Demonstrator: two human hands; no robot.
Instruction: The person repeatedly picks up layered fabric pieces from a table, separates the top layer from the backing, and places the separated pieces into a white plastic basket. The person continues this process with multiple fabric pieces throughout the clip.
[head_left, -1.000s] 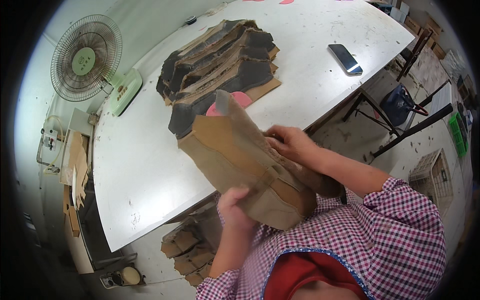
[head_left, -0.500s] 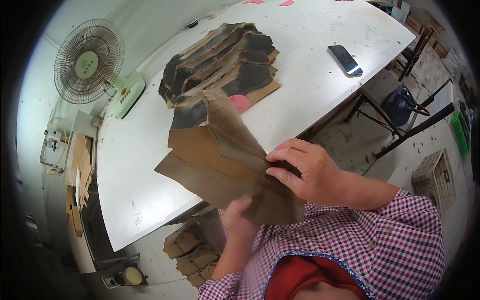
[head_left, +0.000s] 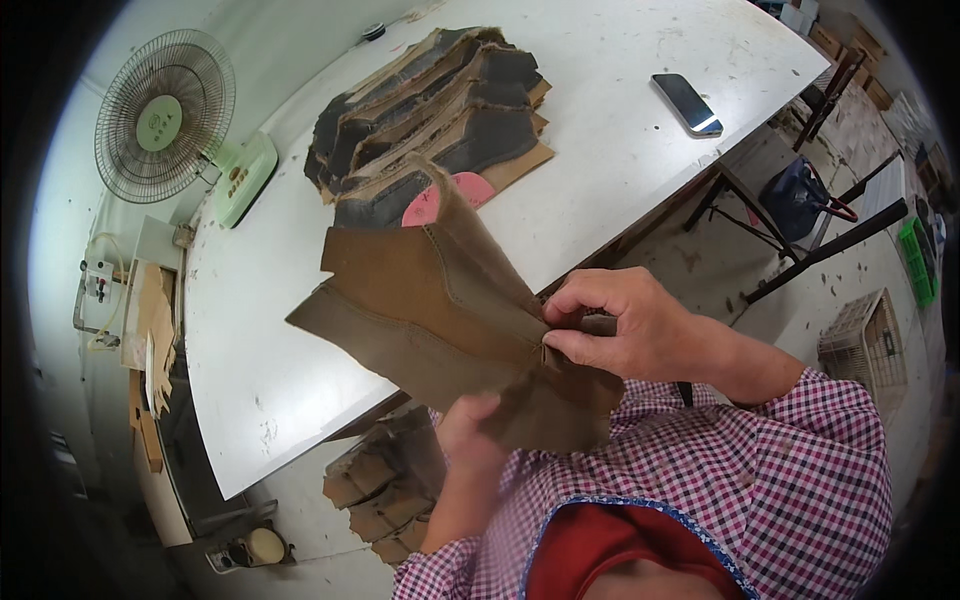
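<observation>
A stitched brown leather piece (head_left: 390, 270), with seams across it and a fuzzy pale underside folded up along one edge, hangs over the table's near edge. My right hand (head_left: 625, 325) pinches its right edge between thumb and fingers, where the leather gathers into creases. Lower down, my left hand (head_left: 470, 430) grips the bottom edge, thumb on top; its other fingers are hidden beneath the leather. Just beyond the piece lies a pile of similar dark and brown pieces (head_left: 500, 95), overlapping in rows. A rounded pink piece (head_left: 470, 187) rests at the pile's near side.
The white table (head_left: 600, 190) carries a phone (head_left: 687, 105) at right. A green fan (head_left: 165, 120) stands at its left edge. More brown pieces (head_left: 385, 490) lie below the near edge. To the right are a chair with a dark bag (head_left: 795, 205) and a plastic crate (head_left: 860, 345).
The leather piece has shifted slightly left and is more creased at my right hand's pinch. More of the pink piece now shows. The whole view has shifted a little.
</observation>
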